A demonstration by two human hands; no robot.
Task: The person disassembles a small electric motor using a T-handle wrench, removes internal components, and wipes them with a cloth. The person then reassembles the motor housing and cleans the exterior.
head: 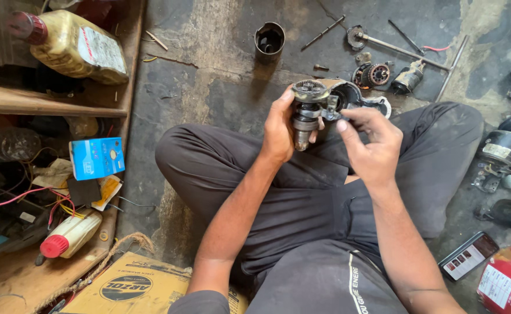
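I sit cross-legged on a stained concrete floor. My left hand [278,131] grips a greasy metal gear-and-shaft assembly [306,113], held upright above my lap. My right hand [370,142] reaches in from the right, its thumb and fingertips touching a small part on the side of the assembly. Just behind the assembly a round metal housing [353,96] lies on the floor past my knee.
A dark metal cylinder [269,39], a long T-handled wrench [409,51], rods and small motor parts [374,74] lie ahead. A wooden shelf [46,107] at left holds an oil bottle [72,46], a blue box [97,157], wires. A cardboard box [133,288] is near; a phone [468,256] and red can [508,282] at right.
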